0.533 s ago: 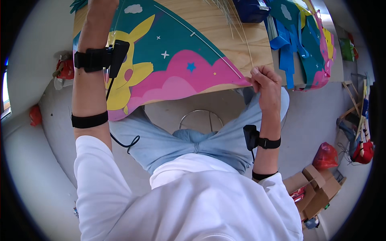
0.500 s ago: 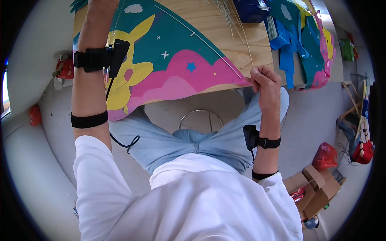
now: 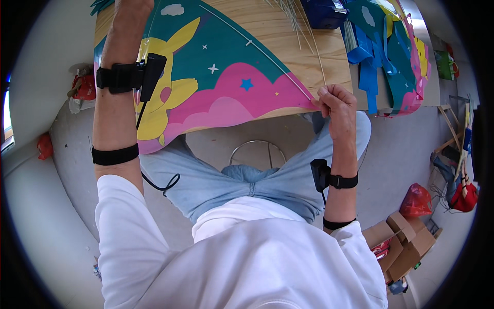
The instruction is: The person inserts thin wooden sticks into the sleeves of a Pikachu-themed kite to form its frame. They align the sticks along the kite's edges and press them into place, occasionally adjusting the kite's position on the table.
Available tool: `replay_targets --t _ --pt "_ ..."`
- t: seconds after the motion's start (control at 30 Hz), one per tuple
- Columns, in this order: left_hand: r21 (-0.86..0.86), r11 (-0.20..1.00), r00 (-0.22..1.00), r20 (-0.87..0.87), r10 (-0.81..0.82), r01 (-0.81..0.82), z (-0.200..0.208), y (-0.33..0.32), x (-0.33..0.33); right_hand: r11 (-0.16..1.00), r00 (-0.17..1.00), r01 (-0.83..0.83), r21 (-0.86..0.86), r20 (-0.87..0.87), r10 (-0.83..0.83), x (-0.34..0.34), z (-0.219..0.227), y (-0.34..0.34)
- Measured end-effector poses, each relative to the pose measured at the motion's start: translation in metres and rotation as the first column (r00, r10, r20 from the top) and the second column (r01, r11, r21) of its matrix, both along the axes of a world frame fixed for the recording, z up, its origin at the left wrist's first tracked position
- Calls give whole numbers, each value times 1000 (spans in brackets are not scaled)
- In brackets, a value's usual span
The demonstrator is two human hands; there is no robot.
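A kite sail point(image 3: 226, 85) in teal and pink, printed with a yellow cartoon animal, lies across the table and overhangs its near edge. Along its slanting right edge runs a thin white rod point(image 3: 275, 63) with a small white fitting point(image 3: 249, 43) partway. At the sail's right corner, my right hand point(image 3: 337, 103) is closed in a pinch on the tip by the rod's end. My left hand point(image 3: 135, 6) reaches over the sail's left side to the top of the picture. Its fingers are cut off there, so what they hold is hidden.
Thin pale sticks point(image 3: 293, 20) lie on the wooden table point(image 3: 329, 62) beside a dark blue box point(image 3: 323, 13). Further right are blue strips point(image 3: 367, 77) and another printed sail point(image 3: 399, 87). A cardboard box point(image 3: 406, 247) and red bag point(image 3: 416, 200) sit on the floor.
Both hands keep nearly the same places. My right hand has shifted very slightly left, still pinching the corner; the sail has barely moved.
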State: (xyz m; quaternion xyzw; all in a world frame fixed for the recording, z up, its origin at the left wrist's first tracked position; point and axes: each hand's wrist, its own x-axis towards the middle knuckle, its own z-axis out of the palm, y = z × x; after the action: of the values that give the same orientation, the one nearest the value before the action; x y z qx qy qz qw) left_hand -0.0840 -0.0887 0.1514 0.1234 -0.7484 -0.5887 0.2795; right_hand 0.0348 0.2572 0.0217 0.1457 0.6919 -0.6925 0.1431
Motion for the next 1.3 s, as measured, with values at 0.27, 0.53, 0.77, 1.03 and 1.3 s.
replay_targets --t 0.27,0.53,0.77,1.03,1.3 --pt "246 958 988 -66 -136 148 -41 -76 -31 999 999 -35 33 20 34 1 4 -4" --pt "-23 997 990 120 74 -72 0 -4 -3 987 999 24 156 -32 -20 3 14 -4" --pt "-1 1000 998 64 -21 21 -93 -40 -34 910 998 -4 414 -49 26 15 -2 -3" --pt "-271 949 917 314 245 -161 -146 -38 -32 714 984 -16 700 -115 135 15 -5 -19" --pt "-455 870 814 423 397 -188 -155 -33 -31 624 981 -34 781 -95 172 14 -7 -25"
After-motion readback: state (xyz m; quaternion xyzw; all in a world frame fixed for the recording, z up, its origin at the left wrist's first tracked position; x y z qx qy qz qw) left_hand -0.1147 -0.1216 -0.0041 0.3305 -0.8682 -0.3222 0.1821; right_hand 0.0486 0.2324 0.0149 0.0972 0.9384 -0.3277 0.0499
